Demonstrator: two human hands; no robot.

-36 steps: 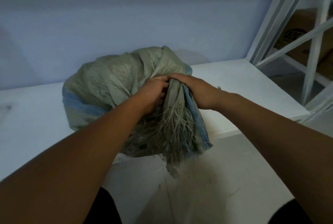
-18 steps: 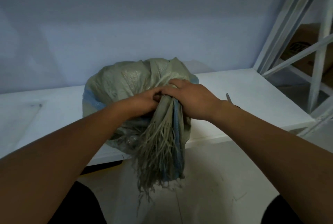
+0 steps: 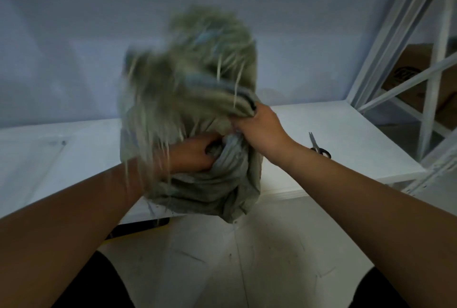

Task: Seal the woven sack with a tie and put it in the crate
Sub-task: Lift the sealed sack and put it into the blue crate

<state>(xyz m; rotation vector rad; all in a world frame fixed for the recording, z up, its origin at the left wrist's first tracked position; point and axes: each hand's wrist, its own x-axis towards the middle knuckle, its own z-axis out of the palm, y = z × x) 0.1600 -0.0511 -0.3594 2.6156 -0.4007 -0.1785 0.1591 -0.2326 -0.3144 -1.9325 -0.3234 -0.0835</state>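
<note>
A grey-green woven sack (image 3: 217, 184) with a blue stripe rests on the front edge of the white table (image 3: 346, 129). Its gathered mouth, with long frayed strands, is flipped upward and blurred by motion (image 3: 197, 60). My right hand (image 3: 259, 127) grips the bunched neck at the upper right. My left hand (image 3: 195, 154) clutches the twisted fabric just below, partly hidden by loose strands. No tie or crate shows in view.
Scissors (image 3: 319, 146) lie on the table behind my right wrist. A white metal rack (image 3: 420, 60) with a cardboard box (image 3: 415, 77) stands at the right. A dark object with a yellow edge (image 3: 141, 228) sits under the table. Pale wall behind.
The frayed sack mouth, hanging down over the table edge before, has swung up and over. My right hand moved up and right with the neck; my left hand stays low.
</note>
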